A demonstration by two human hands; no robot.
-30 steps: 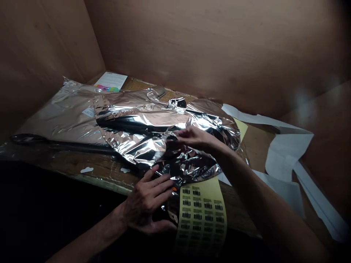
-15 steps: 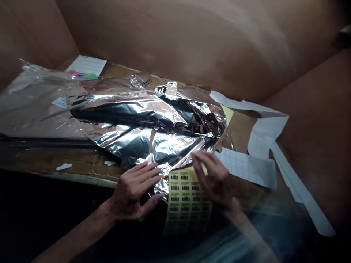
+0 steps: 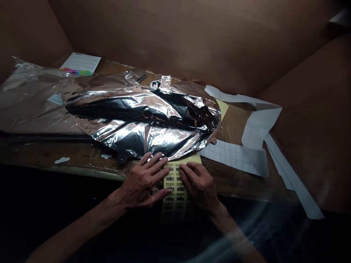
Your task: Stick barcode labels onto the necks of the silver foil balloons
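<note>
A yellow sheet of barcode labels [image 3: 170,199] hangs over the table's front edge between my two hands. My left hand [image 3: 144,179] lies flat with spread fingers, its fingertips on the edge of the silver foil balloon [image 3: 153,106] and its thumb on the label sheet. My right hand [image 3: 199,182] is closed, thumb and fingers pinched at a barcode label near the top of the sheet; the fingertips hide most of that label. The shiny balloon lies flat across the table, partly over the yellow sheet.
A clear plastic bag [image 3: 30,106] lies at the left. White backing paper [image 3: 238,159] with a grid sprawls folded on the right. A printed card [image 3: 82,63] sits at the back, with cardboard walls [image 3: 164,36] behind. Two small white hang tabs [image 3: 61,160] lie near the front edge.
My right hand has moved left and down onto the labels, fingers pinching there. My left hand has shifted slightly right and up relative to the sheet. The whole view has shifted a little.
</note>
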